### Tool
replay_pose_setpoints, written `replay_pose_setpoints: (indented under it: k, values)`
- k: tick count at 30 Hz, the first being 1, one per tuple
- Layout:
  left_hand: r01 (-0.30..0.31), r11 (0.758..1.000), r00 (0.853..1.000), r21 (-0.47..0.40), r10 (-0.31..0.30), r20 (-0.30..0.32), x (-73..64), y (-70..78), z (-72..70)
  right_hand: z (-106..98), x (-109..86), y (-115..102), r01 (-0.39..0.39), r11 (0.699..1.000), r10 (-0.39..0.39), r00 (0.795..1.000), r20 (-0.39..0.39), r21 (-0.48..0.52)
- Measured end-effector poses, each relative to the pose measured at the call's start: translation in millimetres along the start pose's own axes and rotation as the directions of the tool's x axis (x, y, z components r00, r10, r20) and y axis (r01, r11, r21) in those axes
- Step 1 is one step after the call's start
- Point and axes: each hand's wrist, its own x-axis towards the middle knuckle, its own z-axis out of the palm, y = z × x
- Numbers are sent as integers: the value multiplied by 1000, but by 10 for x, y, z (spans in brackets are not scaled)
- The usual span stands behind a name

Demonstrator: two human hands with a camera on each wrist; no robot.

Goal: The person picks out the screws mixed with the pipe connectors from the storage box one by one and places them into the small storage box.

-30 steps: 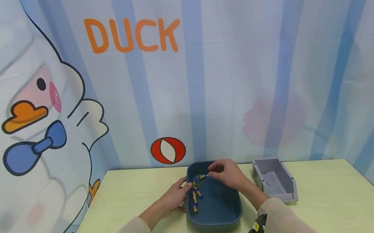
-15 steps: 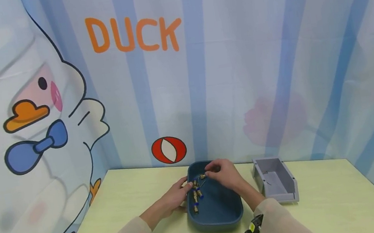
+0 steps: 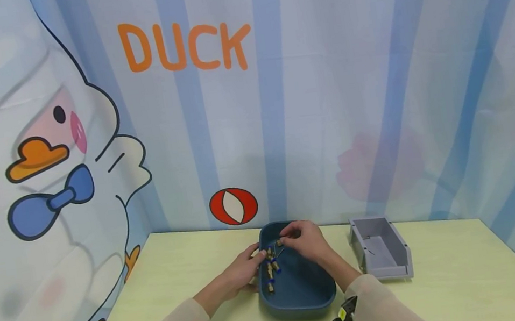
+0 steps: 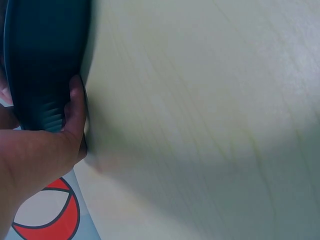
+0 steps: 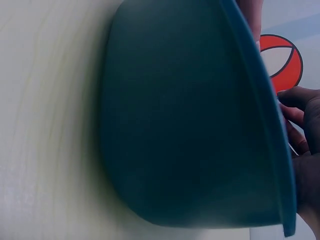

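A dark blue plastic tub [image 3: 303, 284] stands in front of me in the head view. My left hand [image 3: 240, 270] grips its left side, thumb over the rim and fingers along the outer wall. Several brass fittings with blue collars [image 3: 269, 271] lie along the tub's left side. Inside the far end, my right hand [image 3: 308, 239] pinches a small brass fitting [image 3: 279, 243] between thumb and forefinger. In the left wrist view my left hand [image 4: 45, 150] is against the tub wall. The tub wall [image 5: 185, 115] hides the fittings in the right wrist view.
Right of the tub stands a grey open-front bin [image 3: 406, 271] with a few tiny thin pieces inside. Both rest on a pale yellow wooden table [image 3: 448, 276]. A printed duck curtain [image 3: 307, 94] hangs right behind the table's far edge.
My right hand has shifted slightly left, its fingertips closing in on the brass fitting at the tub's far end. The left hand keeps its hold on the rim.
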Motion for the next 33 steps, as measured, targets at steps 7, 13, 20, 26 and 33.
replay_pose_setpoints:
  k: [7,13,20,26,33]
  values:
    - [3,1000,1000,3,-3,-3,17,-20,-7,54,6,35,-11,999,11,1000,6,-34]
    - [1,1000,1000,-4,-1,-1,15,-33,-21,104,17,55,-22,999,23,1000,17,-33]
    - [-5,1000,1000,-7,5,6,0,-13,-25,132,59,54,-11,999,11,1000,21,-40]
    - [2,1000,1000,9,-2,1,16,-10,-23,153,102,58,-18,999,18,1000,17,-43]
    - [-11,1000,1000,13,11,11,-3,-39,-37,230,99,117,-2,999,2,1000,12,-47]
